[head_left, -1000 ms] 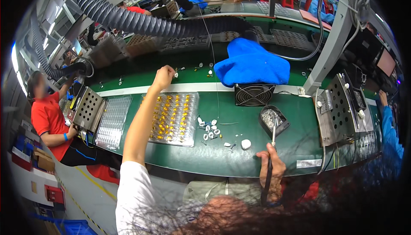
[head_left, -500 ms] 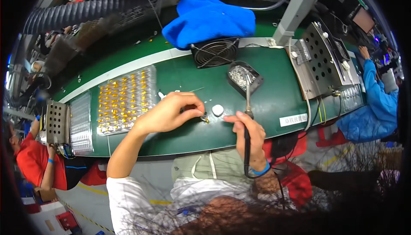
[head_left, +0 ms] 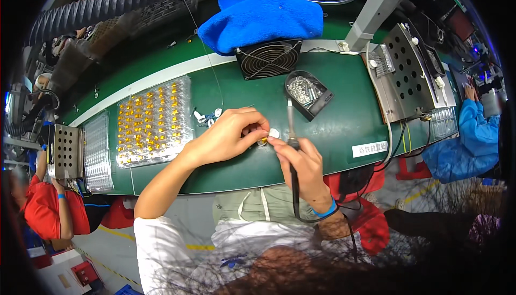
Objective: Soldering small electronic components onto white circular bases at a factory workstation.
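Over the green bench, my left hand [head_left: 236, 133] is closed, its thumb and fingertips pinching a small gold-coloured part [head_left: 262, 142]. My right hand [head_left: 306, 168] grips a soldering iron [head_left: 292, 125], whose tip points away from me. The fingertips of the right hand meet those of the left at the small part. Just behind the fingertips lies a white round piece [head_left: 274, 133], partly covered. Beyond the iron's tip stands a black box [head_left: 322, 101] with silvery metal wool inside. Small white and dark pieces [head_left: 207, 117] lie behind my left wrist.
A clear tray [head_left: 188, 88] of gold parts lies left, beside stacked clear trays [head_left: 97, 152]. At the back, a black fan [head_left: 269, 60] sits under a blue cloth [head_left: 263, 20]. A perforated metal box [head_left: 406, 74] stands right. Co-workers in red [head_left: 54, 211] and blue [head_left: 473, 128] flank me.
My right hand has moved left with the soldering iron, and its fingertips have reached the small part. My left hand has shifted slightly right and up.
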Action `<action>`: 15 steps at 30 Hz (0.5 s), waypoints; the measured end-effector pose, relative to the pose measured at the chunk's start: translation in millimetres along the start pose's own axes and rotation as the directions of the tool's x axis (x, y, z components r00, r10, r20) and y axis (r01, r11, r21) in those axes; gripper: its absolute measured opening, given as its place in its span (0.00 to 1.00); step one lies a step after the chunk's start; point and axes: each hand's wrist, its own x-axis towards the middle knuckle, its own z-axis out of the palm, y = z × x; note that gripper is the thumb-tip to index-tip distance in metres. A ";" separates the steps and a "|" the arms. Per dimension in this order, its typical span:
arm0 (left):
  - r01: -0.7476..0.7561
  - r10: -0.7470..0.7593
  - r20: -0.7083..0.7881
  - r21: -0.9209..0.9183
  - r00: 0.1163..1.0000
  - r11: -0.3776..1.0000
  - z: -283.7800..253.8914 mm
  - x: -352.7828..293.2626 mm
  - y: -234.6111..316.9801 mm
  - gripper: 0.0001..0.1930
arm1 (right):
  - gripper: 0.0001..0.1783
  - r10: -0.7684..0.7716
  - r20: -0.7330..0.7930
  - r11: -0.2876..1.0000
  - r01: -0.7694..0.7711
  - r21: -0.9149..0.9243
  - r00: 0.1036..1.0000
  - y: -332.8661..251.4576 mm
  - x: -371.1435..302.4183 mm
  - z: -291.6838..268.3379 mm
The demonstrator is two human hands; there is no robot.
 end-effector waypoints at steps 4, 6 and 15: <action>-0.007 0.010 0.060 -0.048 0.998 0.999 -44.2 -21.9 3.6 0.05 | 0.12 0.172 -0.100 0.982 -0.162 0.098 0.980 -9.7 2.5 -6.5; 0.226 -0.227 0.000 -0.058 0.974 0.972 -88.4 -40.3 -12.2 0.02 | 0.12 0.160 -0.033 0.984 -0.157 0.081 0.987 -10.0 2.0 -6.2; 0.473 -0.146 -0.553 0.514 0.821 0.716 -236.5 -7.8 -178.3 0.12 | 0.12 0.160 -0.053 0.987 -0.160 -0.001 0.986 -3.6 -14.4 -2.0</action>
